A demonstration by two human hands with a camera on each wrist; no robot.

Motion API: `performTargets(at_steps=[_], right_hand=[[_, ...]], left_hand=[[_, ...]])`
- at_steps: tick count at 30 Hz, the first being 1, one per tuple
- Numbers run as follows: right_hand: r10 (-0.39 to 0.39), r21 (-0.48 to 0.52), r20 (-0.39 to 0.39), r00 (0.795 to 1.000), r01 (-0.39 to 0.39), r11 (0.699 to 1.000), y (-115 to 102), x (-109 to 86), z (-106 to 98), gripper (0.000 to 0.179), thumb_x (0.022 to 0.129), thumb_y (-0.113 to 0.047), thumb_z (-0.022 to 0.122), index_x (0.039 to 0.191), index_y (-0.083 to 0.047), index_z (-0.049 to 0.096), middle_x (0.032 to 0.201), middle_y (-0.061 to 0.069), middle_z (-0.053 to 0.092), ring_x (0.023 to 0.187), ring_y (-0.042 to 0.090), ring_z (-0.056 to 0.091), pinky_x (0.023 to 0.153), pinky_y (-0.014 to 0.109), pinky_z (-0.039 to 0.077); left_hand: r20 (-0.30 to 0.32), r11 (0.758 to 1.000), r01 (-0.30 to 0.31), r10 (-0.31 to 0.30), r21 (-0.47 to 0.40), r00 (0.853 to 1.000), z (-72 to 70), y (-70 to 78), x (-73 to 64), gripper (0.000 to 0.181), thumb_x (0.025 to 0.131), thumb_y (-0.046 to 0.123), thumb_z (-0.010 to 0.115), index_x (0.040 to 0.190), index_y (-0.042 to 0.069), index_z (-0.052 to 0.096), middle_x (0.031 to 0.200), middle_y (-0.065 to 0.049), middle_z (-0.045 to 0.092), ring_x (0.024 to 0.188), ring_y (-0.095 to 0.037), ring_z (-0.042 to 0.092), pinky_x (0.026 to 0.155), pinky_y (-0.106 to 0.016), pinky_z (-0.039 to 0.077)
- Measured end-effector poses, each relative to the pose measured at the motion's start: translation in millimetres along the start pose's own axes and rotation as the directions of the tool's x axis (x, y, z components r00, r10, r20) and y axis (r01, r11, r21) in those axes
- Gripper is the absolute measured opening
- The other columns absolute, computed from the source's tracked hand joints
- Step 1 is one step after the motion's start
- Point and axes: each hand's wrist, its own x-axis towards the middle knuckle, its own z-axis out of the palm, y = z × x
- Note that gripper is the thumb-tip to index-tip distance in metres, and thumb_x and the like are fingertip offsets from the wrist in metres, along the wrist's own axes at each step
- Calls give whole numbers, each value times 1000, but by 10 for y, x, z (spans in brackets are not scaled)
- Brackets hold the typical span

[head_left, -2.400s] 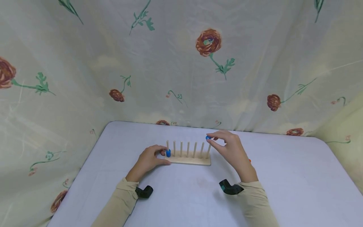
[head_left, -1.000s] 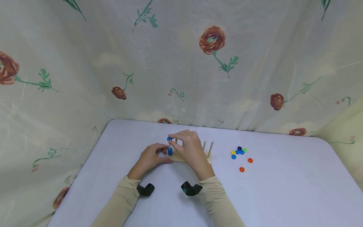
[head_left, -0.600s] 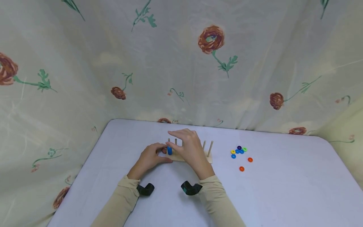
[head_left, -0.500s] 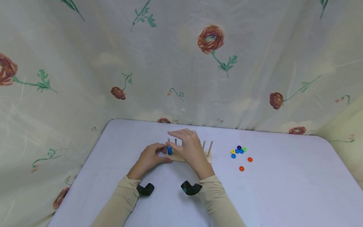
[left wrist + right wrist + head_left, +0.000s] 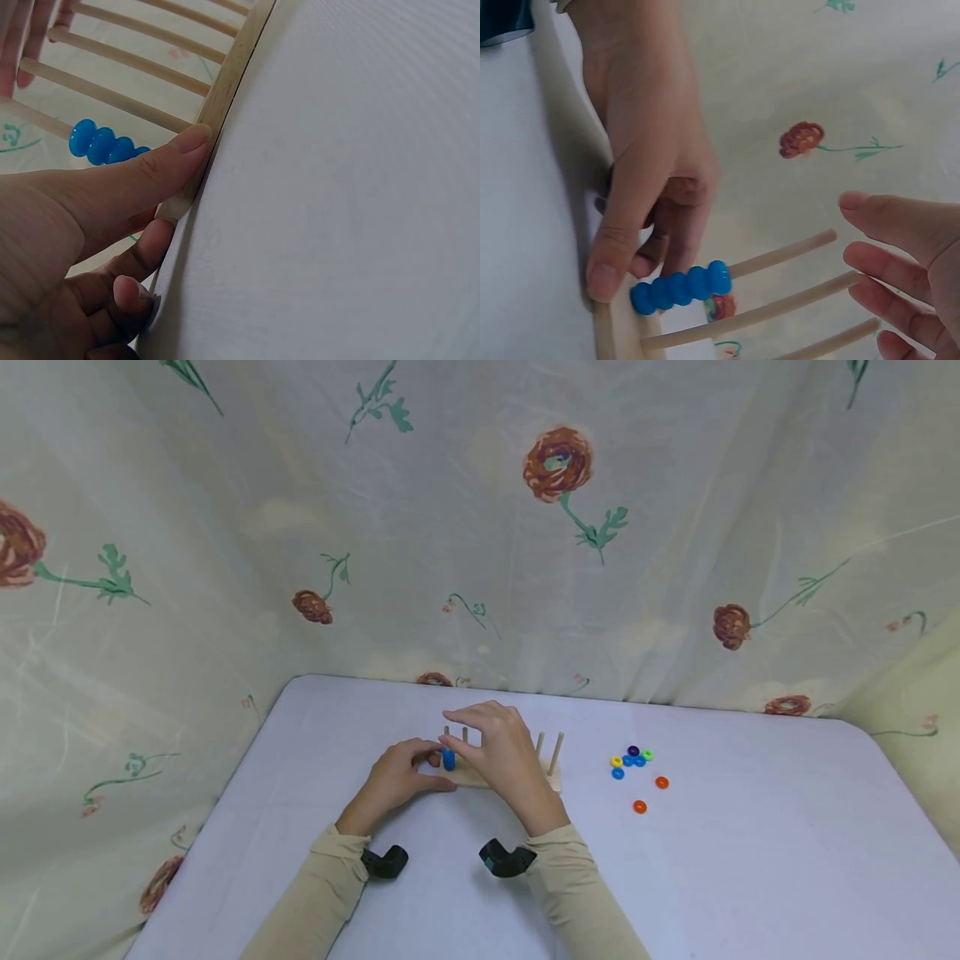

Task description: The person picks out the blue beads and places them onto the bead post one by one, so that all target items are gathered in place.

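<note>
A wooden peg rack (image 5: 472, 779) with upright pegs stands on the table. Its leftmost peg carries several stacked blue beads (image 5: 681, 289), with bare wood showing above them. My left hand (image 5: 393, 778) grips that end of the rack; in the left wrist view its thumb (image 5: 169, 161) presses the base's edge. Above the rack hovers my right hand (image 5: 506, 756), thumb and fingers spread apart beside the top of the leftmost peg. Nothing is between them in the right wrist view. The right hand hides the middle pegs in the head view.
To the right of the rack lie loose beads: a dark purple bead (image 5: 633, 751), a green one, a yellow bead (image 5: 617, 762), several blue ones and two orange beads, the nearer orange bead (image 5: 640, 807) closest to me. A floral curtain (image 5: 480, 527) hangs behind the white table (image 5: 750, 827).
My right hand carried a blue bead leftward to the leftmost peg and let go; the bead dropped onto the stack. Its fingers parted and have since stayed nearly still. The left hand kept its grip.
</note>
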Motion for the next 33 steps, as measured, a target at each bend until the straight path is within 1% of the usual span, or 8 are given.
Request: performTargets(at_steps=[3, 6, 13, 19, 23, 29, 33], right_hand=[[-3, 14, -23, 1000, 3, 1000, -9, -4, -50, 30, 88, -26, 83, 115, -13, 80, 110, 4, 79, 108, 23, 71, 96, 46, 53], [14, 20, -35, 999, -13, 1000, -2, -10, -114, 30, 88, -26, 83, 115, -13, 80, 111, 4, 79, 110, 24, 71, 99, 48, 52], [62, 3, -32, 998, -62, 998, 67, -19, -256, 30, 89, -27, 83, 116, -14, 80, 114, 5, 79, 113, 25, 70, 103, 49, 51], [125, -10, -20, 992, -126, 992, 115, -35, -459, 33, 90, -28, 82, 119, -13, 78, 117, 7, 78, 117, 29, 69, 106, 53, 49], [156, -34, -24, 987, -157, 987, 209, -89, -606, 34, 90, -27, 82, 120, -13, 78, 119, 7, 77, 119, 30, 68, 107, 54, 48], [141, -42, -79, 987, -144, 989, 441, -220, -815, 34, 85, -19, 86, 117, -10, 79, 115, 9, 78, 115, 32, 69, 106, 55, 48], [147, -69, -94, 985, -154, 986, 615, -339, -947, 34, 83, -16, 88, 115, -10, 80, 111, 10, 79, 113, 33, 70, 101, 55, 49]], left_hand=[[2, 1000, 7, -7, -9, 1000, 4, 0, -3, 55, 73, 31, 95, 121, 13, 75, 93, 2, 66, 74, -15, 46, 65, -29, 35], [-1, 1000, 11, -11, -12, 1000, 23, -8, -1, 54, 72, 30, 95, 119, 12, 75, 93, 3, 65, 74, -15, 46, 66, -28, 35], [-3, 1000, 15, -15, -4, 1000, 31, 3, -9, 56, 73, 30, 95, 122, 10, 75, 93, 3, 65, 75, -14, 47, 66, -27, 36], [-2, 1000, 6, -6, -3, 1000, -5, 10, -3, 58, 72, 30, 95, 122, 10, 75, 94, 3, 66, 74, -14, 47, 66, -27, 37], [-3, 1000, 3, -3, -3, 1000, 0, -1, 2, 58, 72, 30, 95, 123, 10, 74, 94, 4, 66, 74, -13, 47, 66, -26, 37], [-9, 1000, -1, 1, 4, 1000, 4, -2, 1, 58, 72, 29, 95, 122, 10, 74, 94, 4, 66, 74, -13, 47, 66, -26, 36], [-9, 1000, -6, 6, 11, 1000, 6, -3, 3, 59, 72, 29, 95, 123, 10, 74, 94, 4, 67, 74, -13, 46, 66, -26, 36]])
